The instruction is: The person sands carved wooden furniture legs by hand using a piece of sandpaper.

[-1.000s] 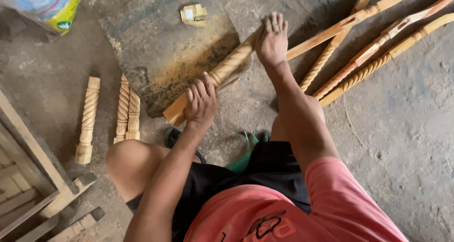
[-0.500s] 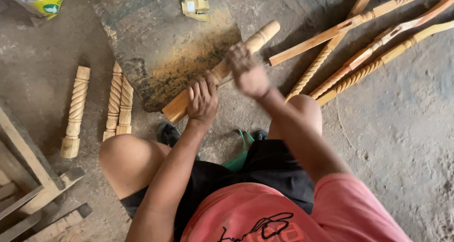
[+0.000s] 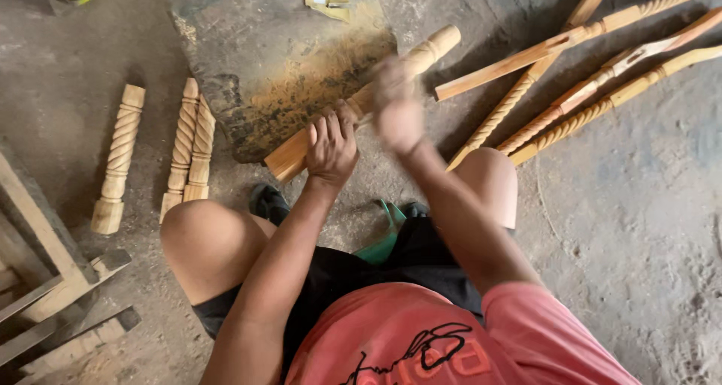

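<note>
Wooden turned leg (image 3: 361,103) on a dusty slab (image 3: 263,62): left hand (image 3: 331,140) clamped on its near end, right hand (image 3: 397,110) blurred, grip unclear. Sanding step likely; next stroke needs a steady hold.

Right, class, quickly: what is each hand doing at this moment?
Left hand: closed in a grip on the turned wooden leg, near its square end.
Right hand: blurred over the same leg; its grip cannot be told.

1 view only: head-worn, looking steeply down from close above at knees, hands and the concrete floor (image 3: 639,227) just ahead; no 2nd view to overlap.
</note>
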